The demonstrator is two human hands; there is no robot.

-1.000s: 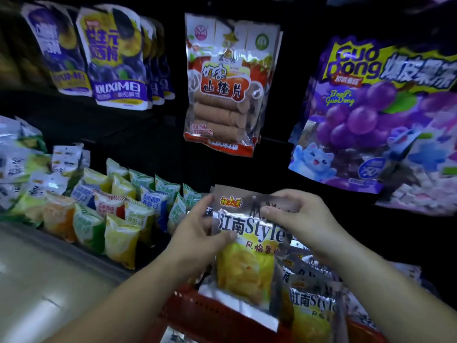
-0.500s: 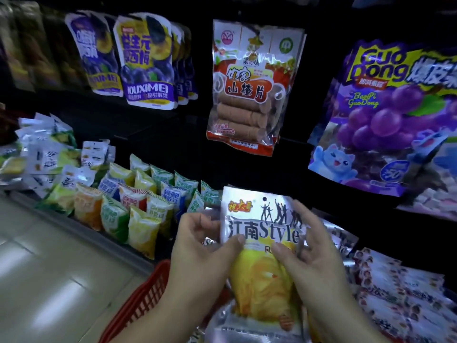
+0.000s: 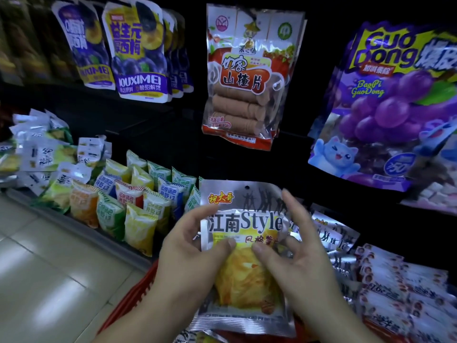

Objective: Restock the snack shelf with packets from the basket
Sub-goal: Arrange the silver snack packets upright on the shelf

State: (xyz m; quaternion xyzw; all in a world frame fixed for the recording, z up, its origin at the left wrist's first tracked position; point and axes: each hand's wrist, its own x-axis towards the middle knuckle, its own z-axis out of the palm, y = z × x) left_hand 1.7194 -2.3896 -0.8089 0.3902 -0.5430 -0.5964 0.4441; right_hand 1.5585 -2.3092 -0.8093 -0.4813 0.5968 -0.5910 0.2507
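Note:
I hold a silver snack packet [image 3: 243, 280] with yellow crisps printed on it upright in front of the shelf. My left hand [image 3: 188, 256] grips its left edge, thumb across the front. On the other side my right hand [image 3: 296, 253] holds the right edge, fingers raised behind the top corner. The red basket [image 3: 131, 298] sits below my wrists, mostly hidden by my arms. More silver packets of the same kind [image 3: 331, 233] lie on the low shelf just behind the right hand.
Small green, yellow and orange packets [image 3: 118, 201] stand in rows on the low shelf at left. Hanging above are purple plum bags [image 3: 138, 53], a red hawthorn-roll bag [image 3: 247, 78] and a large purple grape bag [image 3: 385, 107]. White-red packets [image 3: 400, 288] lie at lower right. Tiled floor [image 3: 49, 268] at left.
The packet has risen out of the basket and come upright, closer to the shelf. My right hand shifted from the top edge down to the right side. The view moved slightly left.

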